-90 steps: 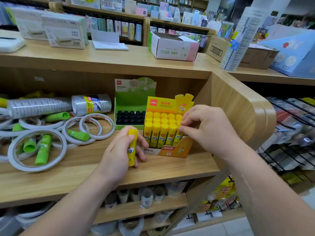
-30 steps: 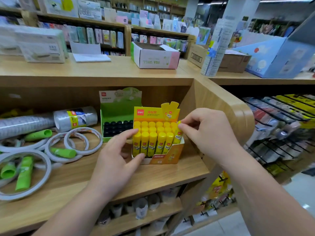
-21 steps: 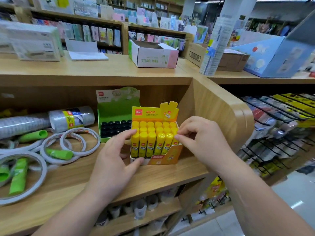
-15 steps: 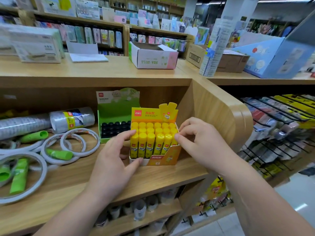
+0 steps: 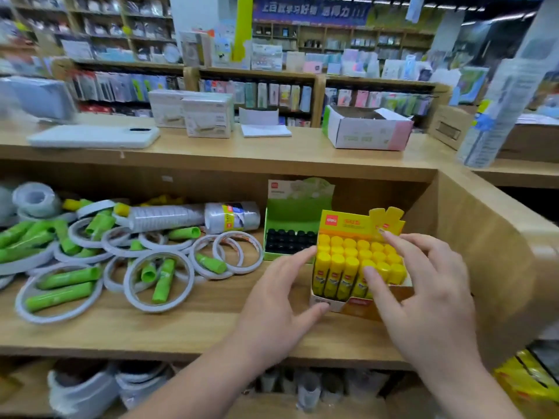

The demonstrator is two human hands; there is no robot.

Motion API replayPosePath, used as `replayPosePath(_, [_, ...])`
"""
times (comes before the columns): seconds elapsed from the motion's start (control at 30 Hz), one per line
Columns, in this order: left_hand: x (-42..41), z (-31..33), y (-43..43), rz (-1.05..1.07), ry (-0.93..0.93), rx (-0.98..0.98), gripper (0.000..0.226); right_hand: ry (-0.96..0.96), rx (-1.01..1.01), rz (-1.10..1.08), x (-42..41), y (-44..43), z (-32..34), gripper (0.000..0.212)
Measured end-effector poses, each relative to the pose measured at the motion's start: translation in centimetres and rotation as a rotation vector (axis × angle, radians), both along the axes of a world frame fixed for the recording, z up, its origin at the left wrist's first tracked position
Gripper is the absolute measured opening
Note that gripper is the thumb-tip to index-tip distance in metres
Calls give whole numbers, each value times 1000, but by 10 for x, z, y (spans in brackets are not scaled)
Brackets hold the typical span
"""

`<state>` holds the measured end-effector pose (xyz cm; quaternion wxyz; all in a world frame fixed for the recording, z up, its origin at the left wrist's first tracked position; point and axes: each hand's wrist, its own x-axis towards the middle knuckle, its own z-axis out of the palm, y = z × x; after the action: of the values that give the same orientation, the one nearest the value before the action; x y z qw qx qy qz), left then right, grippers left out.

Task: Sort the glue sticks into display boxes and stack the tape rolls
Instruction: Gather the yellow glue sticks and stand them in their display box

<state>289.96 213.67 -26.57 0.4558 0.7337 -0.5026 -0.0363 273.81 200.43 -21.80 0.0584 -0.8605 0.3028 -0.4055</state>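
My left hand (image 5: 281,300) is spread wide and holds nothing. Its forefinger lies against the upper left edge of the yellow display box (image 5: 357,303) and its thumb meets the lower left corner, so the box's left wall sits between them. My right hand (image 5: 423,291) is just as wide, fingers fanned over the caps of the yellow glue sticks (image 5: 335,267). The thumb seems to touch the front row, though I cannot tell whether it presses. The sticks stand upright and fill the box, so I judge this colour done.

The box is thin card (squeeze one wall and it will buckle). I would take it low by both sides and slide it rather than lift it. Full, it should be heavy for its size.

Just behind and left of the yellow box stands the green display box (image 5: 296,213), with black caps (image 5: 287,240) inside. Farther left of the yellow box, on the same shelf (image 5: 211,328), loose green glue sticks (image 5: 165,281) lie tangled among flat tape rolls (image 5: 157,308). Those sticks look light, hard and smooth and will roll, so I would pinch each across the barrel. The rolls are thin, slightly flexible rings, best taken by the rim once any stick lying inside is out.
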Motion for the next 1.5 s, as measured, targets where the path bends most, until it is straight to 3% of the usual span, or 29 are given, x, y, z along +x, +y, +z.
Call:
replayPosePath(0.23, [44, 14, 93, 299, -71, 6, 54, -128, 12, 369, 66, 44, -4, 42])
replayPosePath(0.47, [101, 29, 171, 589, -29, 44, 43, 35, 123, 574, 144, 89, -5, 37])
replayPosePath(0.63, [141, 34, 206, 644, -64, 69, 42, 237, 182, 660, 197, 112, 7, 40])
replayPosePath(0.9, [239, 49, 212, 512, -332, 188, 38, 455, 215, 654, 306, 141, 19, 59])
replayPosePath(1.0, [269, 58, 195, 439, -327, 203, 41, 525, 171, 521, 324, 152, 15, 49])
replayPosePath(1.23, [303, 56, 159, 301, -354, 426, 48, 336, 109, 309, 305, 163, 7, 23])
replayPosePath(1.5, [304, 51, 153, 282, -326, 358, 37, 172, 71, 125, 261, 144, 10, 33])
